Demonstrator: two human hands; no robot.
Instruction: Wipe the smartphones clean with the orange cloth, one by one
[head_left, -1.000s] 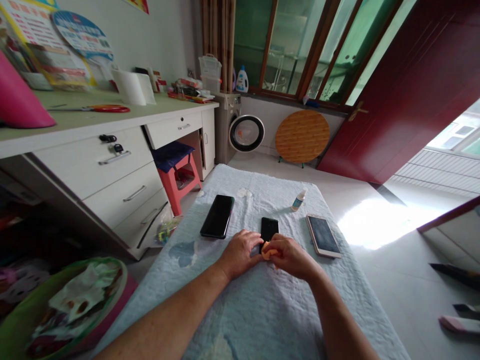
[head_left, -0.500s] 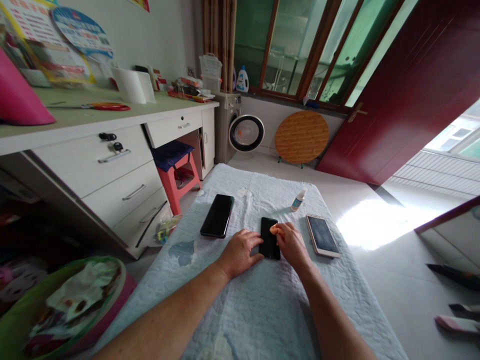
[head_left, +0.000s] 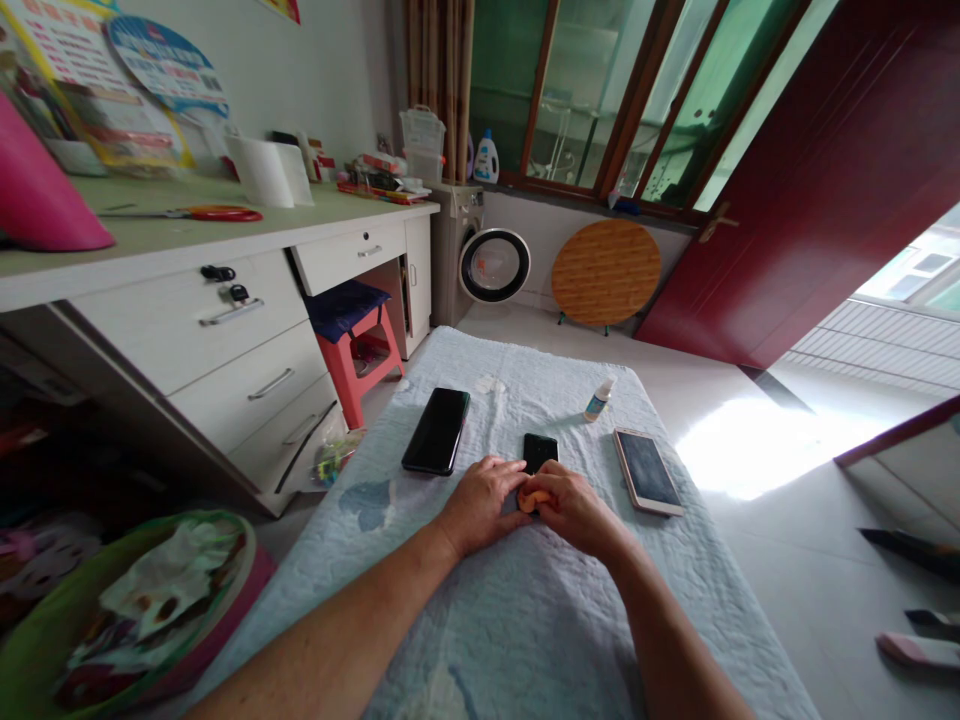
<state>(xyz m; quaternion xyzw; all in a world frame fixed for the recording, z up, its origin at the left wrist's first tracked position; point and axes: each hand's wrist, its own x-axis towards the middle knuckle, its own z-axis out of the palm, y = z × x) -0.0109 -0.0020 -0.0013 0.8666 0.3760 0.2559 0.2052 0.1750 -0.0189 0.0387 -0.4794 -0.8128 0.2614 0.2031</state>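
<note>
A small black smartphone (head_left: 540,451) lies face up on the light blue quilted cloth, its lower part mostly covered by my hands. My left hand (head_left: 484,502) holds it steady at the left edge, fingers and thumb against its side. Pinched in my right hand (head_left: 574,505) is an orange cloth (head_left: 534,499), pressed on the phone's lower screen. To the left rests a larger black smartphone (head_left: 436,431). On the right lies a smartphone with a white and gold frame (head_left: 648,471). A small spray bottle (head_left: 599,399) stands upright behind my right hand.
The blue quilted cloth (head_left: 480,640) covers the surface under my arms. A green and pink waste basket (head_left: 251,560) stands at lower left. Beyond are a white desk (head_left: 225,345), a red stool (head_left: 347,375), a washing machine (head_left: 448,240) with its door open and a round wooden tabletop (head_left: 606,272).
My right hand has slid down the black phone with the orange cloth, from the upper right of its screen to the lower part. My left hand has stayed in place.
</note>
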